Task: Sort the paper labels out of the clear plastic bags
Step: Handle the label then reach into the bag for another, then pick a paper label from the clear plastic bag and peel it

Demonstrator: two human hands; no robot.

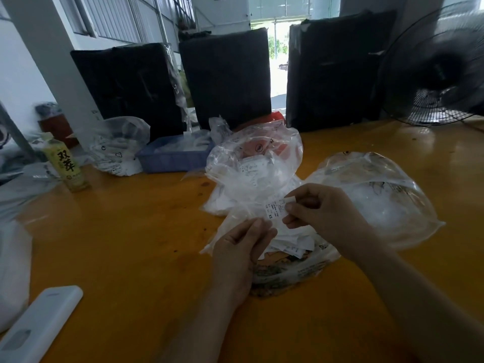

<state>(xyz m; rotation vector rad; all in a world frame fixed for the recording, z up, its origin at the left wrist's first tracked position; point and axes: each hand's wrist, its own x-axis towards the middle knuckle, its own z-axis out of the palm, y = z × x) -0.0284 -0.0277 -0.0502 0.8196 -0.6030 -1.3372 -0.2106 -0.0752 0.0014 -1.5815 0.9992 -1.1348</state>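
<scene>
A small clear plastic bag [241, 218] hangs between my hands above the yellow table [131, 231]. My left hand [239, 247] pinches its lower edge. My right hand [319, 208] pinches a white paper label [276, 209] printed with "XS" at the bag's top. Under my hands lies an open printed bag [293, 268] holding several loose paper labels [290, 243]. A heap of crumpled clear bags [254, 163] rises just behind, and a puffed clear bag [377, 195] lies to the right.
A blue tray [172, 157] with white pieces stands at the back, beside another filled clear bag [117, 145]. A yellow drink bottle [65, 162] stands at left, a white flat device [39, 323] at front left. Dark wrapped bundles [225, 74] and a fan [440, 66] line the far edge.
</scene>
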